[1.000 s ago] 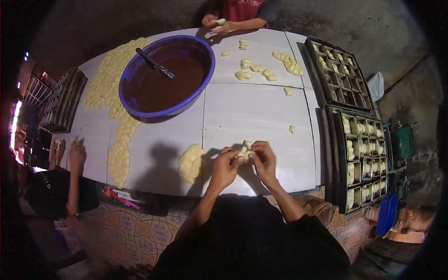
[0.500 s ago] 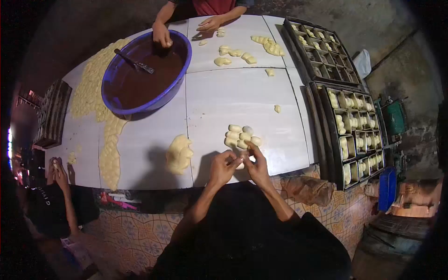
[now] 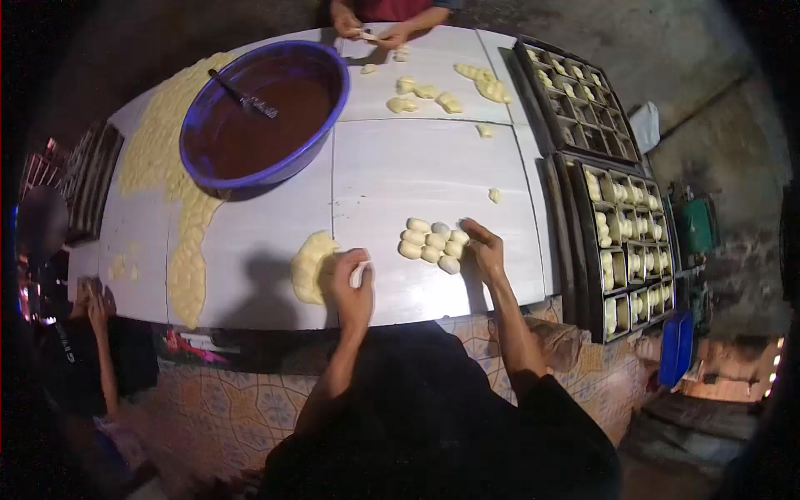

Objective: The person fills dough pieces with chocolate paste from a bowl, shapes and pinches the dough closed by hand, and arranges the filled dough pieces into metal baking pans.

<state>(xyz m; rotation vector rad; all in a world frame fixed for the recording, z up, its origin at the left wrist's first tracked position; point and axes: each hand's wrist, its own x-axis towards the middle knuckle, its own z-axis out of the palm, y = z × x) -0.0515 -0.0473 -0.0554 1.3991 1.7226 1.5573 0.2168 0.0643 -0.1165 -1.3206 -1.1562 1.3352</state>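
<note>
Left hand (image 3: 354,282) curls narrowly, thumb against fingers, around a small, pale, smooth dough piece (image 3: 360,273), held above the white tabletop (image 3: 425,167). Just to its left lies a flat, pale-yellow mound of dough lumps (image 3: 310,268), partly behind the fingers.

To the right of that hand, between it and the right hand (image 3: 486,250), a cluster of short, rounded, cream-coloured dough rolls (image 3: 433,242) sits on the tabletop in packed rows. The right hand stands at the cluster's right end, fingers extended rather than closed, with no dough visible in it; I cannot tell whether it touches the rolls. Just beyond it is a small, pale-yellow dough scrap (image 3: 495,195).

Well beyond the left hand, to its upper left, is a round, purple-blue plastic basin (image 3: 287,172) of brown contents, a dark-handled tool (image 3: 227,87) leaning inside. To the right of the right hand, a dark, rectangular, divided tray (image 3: 593,275) holds pale dough rolls in its compartments. Far ahead of both hands, across the table, a co-worker's hands (image 3: 396,35) hold a pale strip.
</note>
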